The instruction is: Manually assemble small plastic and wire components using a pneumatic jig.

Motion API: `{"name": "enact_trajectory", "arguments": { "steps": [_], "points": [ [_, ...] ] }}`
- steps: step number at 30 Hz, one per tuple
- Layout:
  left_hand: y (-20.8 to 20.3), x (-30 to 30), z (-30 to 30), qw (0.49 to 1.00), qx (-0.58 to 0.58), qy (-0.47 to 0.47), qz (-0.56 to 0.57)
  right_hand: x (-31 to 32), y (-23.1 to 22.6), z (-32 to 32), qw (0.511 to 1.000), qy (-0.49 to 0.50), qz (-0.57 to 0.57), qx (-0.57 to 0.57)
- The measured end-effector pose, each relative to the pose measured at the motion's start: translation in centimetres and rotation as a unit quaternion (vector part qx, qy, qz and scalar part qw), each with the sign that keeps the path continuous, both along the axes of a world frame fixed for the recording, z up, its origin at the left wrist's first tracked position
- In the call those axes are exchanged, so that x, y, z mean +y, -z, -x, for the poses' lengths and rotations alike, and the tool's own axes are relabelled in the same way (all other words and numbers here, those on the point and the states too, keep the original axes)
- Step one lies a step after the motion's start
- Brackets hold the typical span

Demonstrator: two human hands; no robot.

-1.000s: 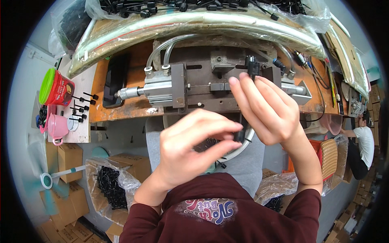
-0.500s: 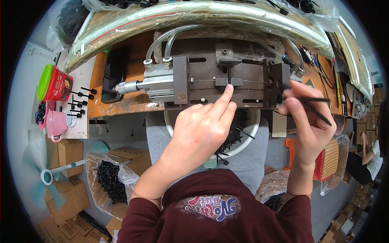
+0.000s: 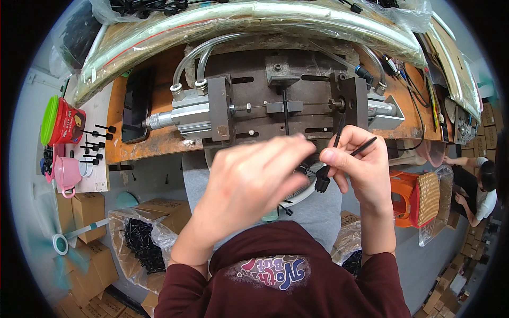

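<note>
My right hand (image 3: 363, 167) is closed on thin black plastic rods (image 3: 363, 146); a ridged black head (image 3: 322, 180) shows below its fingertips. To its left is my left hand (image 3: 260, 177), blurred by motion, with its fingers apart and nothing visible in them. It is just below the metal clamping fixture (image 3: 254, 119) on the bench. Another black rod (image 3: 285, 108) lies across the small grey block (image 3: 294, 107) in the middle of the fixture, and my left hand hides its lower end. Pushrods from both sides point at this block.
Air cylinders (image 3: 193, 119) with clear hoses flank the fixture. A phone (image 3: 138, 106) lies left of it, beside a red tub (image 3: 68, 123) and a pink cup (image 3: 67, 172). A white basin (image 3: 305, 193) of black parts is on my lap. A fan (image 3: 61, 244) turns at left; another person (image 3: 474, 185) sits far right.
My left index finger has come off the rod in the block, and that hand moved down. My right hand moved left and down with its rods. The pushrods have extended inward. The view shifted slightly.
</note>
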State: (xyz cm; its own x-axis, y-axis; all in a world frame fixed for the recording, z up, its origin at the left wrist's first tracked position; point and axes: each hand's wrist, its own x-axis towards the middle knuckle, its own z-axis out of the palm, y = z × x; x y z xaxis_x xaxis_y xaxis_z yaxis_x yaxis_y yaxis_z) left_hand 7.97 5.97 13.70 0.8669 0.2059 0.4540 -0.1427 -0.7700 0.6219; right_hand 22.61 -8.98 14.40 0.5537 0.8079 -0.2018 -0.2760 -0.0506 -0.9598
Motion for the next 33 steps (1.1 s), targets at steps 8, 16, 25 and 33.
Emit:
{"name": "enact_trajectory", "arguments": {
  "steps": [8,16,25,33],
  "points": [
    [0.0,-1.4,1.3,0.999,-0.041,-0.009,0.02,0.6,0.1,0.9,0.999,0.02,-0.043,0.0],
    [2.5,-1.0,-0.5,0.981,0.011,-0.122,-0.152,-1.6,0.0,0.8,0.994,0.005,-0.064,-0.083],
    [1.5,-0.2,-1.1,0.979,0.054,-0.112,-0.159,-1.6,-0.3,0.7,0.994,0.045,-0.012,-0.098],
    [-0.2,-0.7,0.2,0.992,-0.128,-0.005,0.015,1.0,-0.2,-0.4,0.997,-0.035,-0.06,0.041]
  ]
}}
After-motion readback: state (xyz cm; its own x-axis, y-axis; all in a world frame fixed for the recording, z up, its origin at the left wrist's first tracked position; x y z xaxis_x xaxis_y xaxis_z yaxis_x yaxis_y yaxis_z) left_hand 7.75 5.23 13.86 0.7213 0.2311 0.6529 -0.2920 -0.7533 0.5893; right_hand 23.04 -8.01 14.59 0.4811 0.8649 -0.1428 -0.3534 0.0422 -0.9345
